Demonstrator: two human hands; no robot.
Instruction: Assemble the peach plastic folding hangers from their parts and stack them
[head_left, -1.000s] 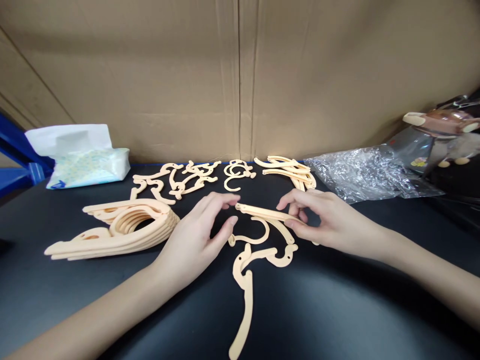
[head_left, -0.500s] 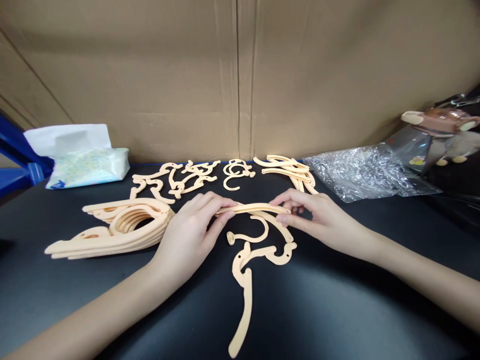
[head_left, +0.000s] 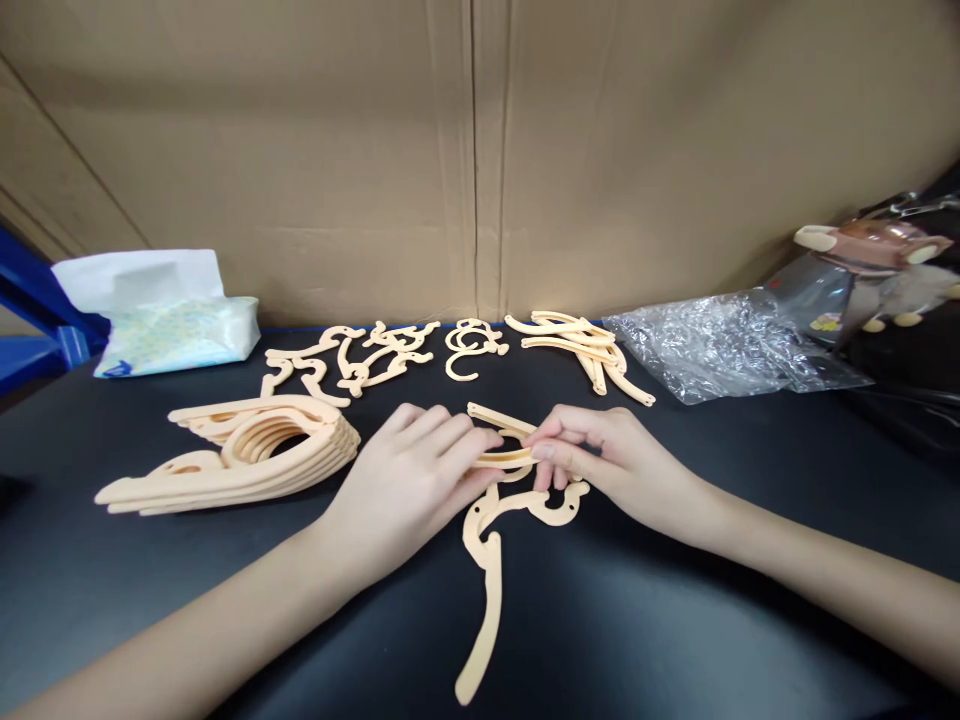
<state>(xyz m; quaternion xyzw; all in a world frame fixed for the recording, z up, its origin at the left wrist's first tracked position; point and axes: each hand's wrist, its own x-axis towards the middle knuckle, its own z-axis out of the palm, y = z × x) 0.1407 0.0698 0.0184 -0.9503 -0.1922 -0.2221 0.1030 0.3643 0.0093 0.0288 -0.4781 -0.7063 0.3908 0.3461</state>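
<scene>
Between my two hands is a slim, curved, cream plastic hanger bar. Its left end is pinched by my left hand, and the fingers of my right hand close on its right end. Just behind it, another bar lies on the table, partly covered by my right hand. Below my hands rests a jointed hanger piece with a long arm pointing toward me. A loose hook lies under the held bar, mostly hidden. Left of my left hand stands a stack of folded hangers.
Along the back of the black table lie jointed hanger pieces, hooks and a pile of bars. A tissue pack sits at the left. Crinkled clear plastic and a brown-lidded bottle are at the right. Cardboard rises behind.
My hands have drawn closer together and come a little nearer with the bar. My right hand has moved left, now over the hook and the second bar.
</scene>
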